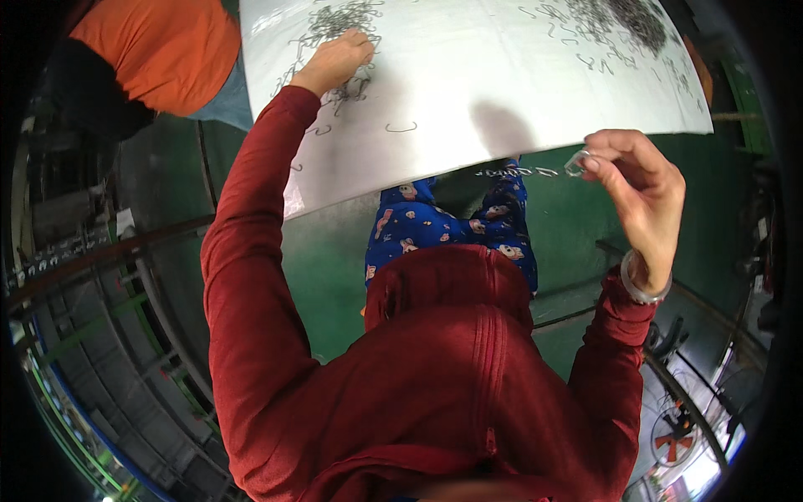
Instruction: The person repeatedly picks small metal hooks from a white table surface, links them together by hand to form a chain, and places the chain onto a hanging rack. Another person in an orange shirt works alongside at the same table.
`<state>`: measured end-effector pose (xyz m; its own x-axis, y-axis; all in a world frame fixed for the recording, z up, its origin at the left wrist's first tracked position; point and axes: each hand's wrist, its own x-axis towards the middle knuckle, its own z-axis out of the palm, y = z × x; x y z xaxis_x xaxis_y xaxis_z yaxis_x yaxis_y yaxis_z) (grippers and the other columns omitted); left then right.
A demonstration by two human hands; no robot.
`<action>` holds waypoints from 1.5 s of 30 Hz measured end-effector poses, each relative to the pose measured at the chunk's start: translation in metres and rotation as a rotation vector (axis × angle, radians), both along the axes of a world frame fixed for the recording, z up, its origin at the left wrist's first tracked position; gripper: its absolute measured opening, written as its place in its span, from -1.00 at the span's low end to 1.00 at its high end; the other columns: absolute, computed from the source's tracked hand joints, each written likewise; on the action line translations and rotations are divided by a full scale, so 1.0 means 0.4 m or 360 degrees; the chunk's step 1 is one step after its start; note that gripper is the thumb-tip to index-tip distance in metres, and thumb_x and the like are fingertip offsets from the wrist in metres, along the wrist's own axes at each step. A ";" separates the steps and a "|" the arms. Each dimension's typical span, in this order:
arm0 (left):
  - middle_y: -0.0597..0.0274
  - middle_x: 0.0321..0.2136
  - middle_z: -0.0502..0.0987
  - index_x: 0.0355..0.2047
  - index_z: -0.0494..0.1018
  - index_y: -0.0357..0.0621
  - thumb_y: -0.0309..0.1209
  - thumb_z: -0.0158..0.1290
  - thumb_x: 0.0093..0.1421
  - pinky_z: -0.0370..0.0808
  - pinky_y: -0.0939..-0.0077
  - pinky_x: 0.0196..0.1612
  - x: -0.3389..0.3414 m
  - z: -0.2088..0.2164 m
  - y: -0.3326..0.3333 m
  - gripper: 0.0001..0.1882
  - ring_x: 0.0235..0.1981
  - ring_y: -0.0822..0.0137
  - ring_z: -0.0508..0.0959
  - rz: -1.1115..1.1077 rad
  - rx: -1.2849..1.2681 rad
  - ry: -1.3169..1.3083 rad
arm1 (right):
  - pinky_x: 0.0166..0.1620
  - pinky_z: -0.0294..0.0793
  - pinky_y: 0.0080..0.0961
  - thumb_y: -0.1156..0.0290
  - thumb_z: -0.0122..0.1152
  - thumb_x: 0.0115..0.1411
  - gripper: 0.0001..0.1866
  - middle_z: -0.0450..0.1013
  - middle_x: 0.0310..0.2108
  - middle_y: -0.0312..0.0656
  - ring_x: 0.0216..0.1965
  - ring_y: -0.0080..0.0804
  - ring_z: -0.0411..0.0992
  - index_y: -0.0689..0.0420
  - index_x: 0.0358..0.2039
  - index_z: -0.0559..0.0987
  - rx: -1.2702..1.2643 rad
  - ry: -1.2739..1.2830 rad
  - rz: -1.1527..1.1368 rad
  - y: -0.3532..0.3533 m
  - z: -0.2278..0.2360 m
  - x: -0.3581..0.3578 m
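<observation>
My left hand (339, 63) reaches over a pile of dark wire hooks (339, 21) on the white tabletop (443, 84). Its fingers are curled together at the pile's near edge, and whatever they pinch is hidden. Just off the table's front edge, my right hand (640, 188) pinches the end link of a silvery metal chain (535, 172) between thumb and fingers. The chain's links trail away from that hand, over the floor beyond my knees. One single wire hook (401, 128) lies apart on the table, to the right of my left forearm.
A second heap of dark hooks (637, 23) spreads at the table's far right, with loose ones around it. At the far left, a person in an orange top (167, 54) is close to the table's side. Metal rails (109, 259) stand left of me; an orange-bladed fan (673, 448) is at lower right.
</observation>
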<state>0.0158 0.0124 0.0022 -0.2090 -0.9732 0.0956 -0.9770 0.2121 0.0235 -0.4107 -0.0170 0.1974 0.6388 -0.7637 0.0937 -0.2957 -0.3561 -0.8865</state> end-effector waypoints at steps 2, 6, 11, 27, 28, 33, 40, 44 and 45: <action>0.17 -0.34 0.50 -0.34 0.42 -0.16 -0.46 -0.01 0.19 0.48 0.27 -0.18 -0.028 0.020 -0.002 -0.94 -0.19 0.12 0.48 0.0028 -0.0165 0.0127 | -0.35 0.48 -0.70 0.65 0.24 0.10 -0.89 0.56 -0.44 -0.24 -0.44 -0.62 0.49 0.30 -0.32 0.61 0.0020 -0.0032 0.0009 -0.003 -0.014 -0.007; 0.05 -0.29 0.54 -0.27 0.48 -0.23 -0.44 -0.03 0.25 0.48 0.26 -0.19 -0.147 0.085 -0.005 -0.86 -0.20 0.09 0.51 0.0152 -0.0387 0.0504 | -0.36 0.48 -0.68 0.63 0.24 0.12 -0.90 0.56 -0.45 -0.23 -0.46 -0.59 0.48 0.31 -0.32 0.60 0.0113 -0.0097 -0.0007 0.002 -0.045 -0.027; 0.13 -0.37 0.62 -0.24 0.56 -0.24 -0.50 0.12 0.16 0.51 0.52 -0.25 -0.429 0.236 0.028 -0.85 -0.36 0.39 0.58 0.0282 -0.0365 0.1596 | -0.35 0.48 -0.66 0.61 0.24 0.14 -0.90 0.56 -0.42 -0.22 -0.45 -0.58 0.48 0.29 -0.30 0.61 0.0364 -0.0393 -0.0018 -0.006 -0.113 -0.047; 0.13 -0.25 0.54 -0.31 0.50 -0.20 -0.57 0.12 0.14 0.46 0.42 -0.11 -0.719 0.293 0.103 -0.91 -0.19 0.24 0.53 -0.0080 -0.0480 0.1989 | -0.38 0.51 -0.65 0.72 0.24 0.09 -0.90 0.56 -0.42 -0.14 -0.46 -0.53 0.49 0.35 -0.34 0.61 0.0312 -0.0606 -0.0367 0.052 -0.172 -0.061; 0.11 -0.21 0.54 -0.31 0.49 -0.21 -0.59 0.09 0.17 0.48 0.42 -0.12 -0.722 0.292 0.105 -0.92 -0.21 0.23 0.55 -0.0060 -0.0441 0.2088 | -0.38 0.51 -0.64 0.73 0.24 0.08 -0.89 0.56 -0.42 -0.13 -0.47 -0.52 0.49 0.36 -0.34 0.61 0.0206 -0.0597 -0.0306 0.050 -0.170 -0.060; 0.15 -0.26 0.58 -0.33 0.47 -0.21 -0.62 0.08 0.17 0.49 0.40 -0.10 -0.714 0.296 0.096 -0.92 -0.24 0.24 0.57 -0.0098 -0.0326 0.2279 | -0.35 0.52 -0.63 0.73 0.27 0.04 -0.78 0.57 -0.38 -0.08 -0.43 -0.47 0.52 0.37 -0.24 0.60 0.0010 -0.0630 -0.0423 -0.004 -0.150 -0.076; 0.23 -0.29 0.58 -0.35 0.46 -0.15 -0.60 0.13 0.10 0.37 0.24 0.05 -0.674 0.250 0.078 -0.88 -0.20 0.26 0.54 -0.0400 -0.0268 0.2149 | 0.28 -0.02 0.08 0.32 0.08 0.26 -0.46 0.17 0.28 -0.18 0.35 0.00 -0.06 -0.01 0.26 0.28 -0.0704 0.0461 -0.0056 -0.330 -0.276 0.016; 0.23 -0.24 0.57 -0.31 0.48 -0.15 -0.55 0.16 0.10 0.40 0.20 0.04 -0.666 0.169 0.082 -0.86 -0.14 0.23 0.53 -0.0565 -0.0208 0.2080 | 0.32 -0.34 0.24 0.09 -0.13 0.34 -0.41 -0.13 0.42 -0.31 0.43 -0.08 -0.31 -0.20 0.36 0.08 -0.1183 0.0943 0.0321 -0.452 -0.438 0.209; 0.22 -0.22 0.56 -0.30 0.49 -0.16 -0.54 0.18 0.08 0.43 0.21 0.01 -0.663 0.146 0.083 -0.84 -0.14 0.21 0.53 -0.0582 -0.0215 0.2053 | 0.32 -0.34 0.25 0.07 -0.18 0.35 -0.43 -0.12 0.42 -0.32 0.43 -0.08 -0.30 -0.21 0.35 0.09 -0.1252 0.0902 0.0395 -0.489 -0.472 0.263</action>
<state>-0.2496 0.0455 0.0604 -0.1416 -0.8488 0.5095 -0.1611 0.5275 0.8341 -0.3056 -0.2126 0.0086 0.8785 -0.4543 0.1475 -0.4394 -0.8897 -0.1237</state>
